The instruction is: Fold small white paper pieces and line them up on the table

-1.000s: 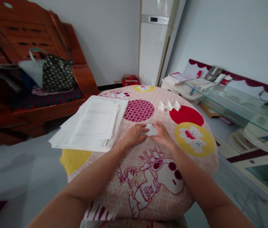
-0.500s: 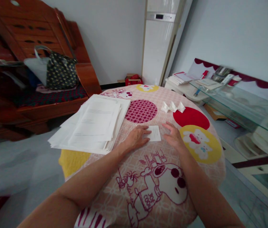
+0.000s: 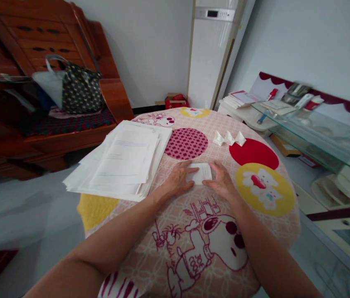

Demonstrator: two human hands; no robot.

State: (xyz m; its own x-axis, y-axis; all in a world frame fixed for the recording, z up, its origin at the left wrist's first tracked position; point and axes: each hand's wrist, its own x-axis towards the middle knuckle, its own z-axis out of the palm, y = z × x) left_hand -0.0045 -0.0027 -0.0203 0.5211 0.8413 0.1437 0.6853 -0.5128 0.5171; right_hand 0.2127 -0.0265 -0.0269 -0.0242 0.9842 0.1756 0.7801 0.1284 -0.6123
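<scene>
A small white sheet of folded paper (image 3: 201, 174) with faint print lies flat on the tablecloth between my two hands. On its left edge rests my left hand (image 3: 179, 179), finger and thumb gripping that side. My right hand (image 3: 221, 180) takes the right edge, its index finger near the far corner and its thumb near the close corner. Beyond the hands stand three small folded white paper shapes (image 3: 229, 138) in a row, beside a red circle on the cloth.
A pile of printed sheets (image 3: 121, 159) covers the table's left part. The round table wears a patterned pink cloth (image 3: 150, 215). To the right is a glass-topped stand (image 3: 314, 128) with papers and small items. A wooden bench (image 3: 112, 99) holds a dark patterned bag (image 3: 81, 89).
My right hand has moved left and down onto the paper's right edge, where it was apart from it before. The left hand stays on the left edge. The view has shifted slightly.
</scene>
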